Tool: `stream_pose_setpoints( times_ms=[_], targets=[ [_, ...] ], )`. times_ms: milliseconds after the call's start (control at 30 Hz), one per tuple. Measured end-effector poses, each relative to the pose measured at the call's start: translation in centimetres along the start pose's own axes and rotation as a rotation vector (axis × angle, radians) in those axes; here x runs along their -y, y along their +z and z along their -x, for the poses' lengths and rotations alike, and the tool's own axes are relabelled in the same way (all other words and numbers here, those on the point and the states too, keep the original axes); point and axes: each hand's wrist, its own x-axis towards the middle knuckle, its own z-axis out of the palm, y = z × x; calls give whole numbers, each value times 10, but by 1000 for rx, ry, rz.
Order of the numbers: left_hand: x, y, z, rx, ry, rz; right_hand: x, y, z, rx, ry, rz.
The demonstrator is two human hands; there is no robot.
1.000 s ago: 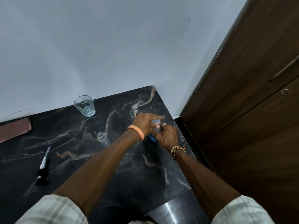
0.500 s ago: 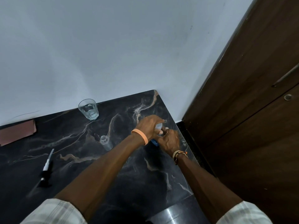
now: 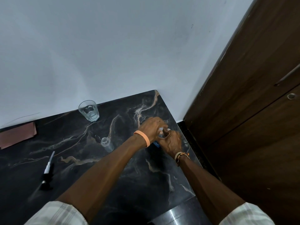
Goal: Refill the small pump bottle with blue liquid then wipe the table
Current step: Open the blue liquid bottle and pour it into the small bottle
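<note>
Near the table's right edge both hands close around a bottle of blue liquid (image 3: 156, 144), mostly hidden, with only a blue sliver showing below them. My left hand (image 3: 150, 127) curls over its pale top (image 3: 161, 129). My right hand (image 3: 172, 142) grips the body from the right. The small clear pump bottle (image 3: 107, 144) stands open and uncapped just left of my left wrist. Its black pump head with white tube (image 3: 47, 172) lies on the table at the left.
A drinking glass (image 3: 89, 110) with some water stands by the wall. A reddish-brown cloth (image 3: 17, 135) lies at the far left edge. The dark marble table (image 3: 129, 184) ends close to a brown wooden door (image 3: 251, 111) on the right.
Both hands stay on the blue liquid bottle at the same spot, my left hand shifting slightly over its top. The camera view has tilted a little; nothing else moved.
</note>
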Motion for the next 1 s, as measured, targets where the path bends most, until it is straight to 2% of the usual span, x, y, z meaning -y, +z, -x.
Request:
stream_pose_setpoints(
  times_ms=[100,267,400,533,633,800,1000],
  targets=[
    [2,2,0,0,-4,31,-2,0,-1,-9,-54,10],
    [7,1,-2,13,-53,83,-1,2,-1,-11,5,-7],
    [7,4,-1,-1,-30,116,1,-1,1,-63,-39,-36],
    [8,2,-4,-29,-112,163,0,-1,1,-39,-41,-8],
    [11,3,0,-49,-73,177,-3,0,-1,-30,-70,3],
    [12,1,0,-98,-128,240,-2,3,0,-36,-34,-26],
    [13,5,3,-60,-130,285,-3,4,-1,-49,-14,-8]
  ],
)
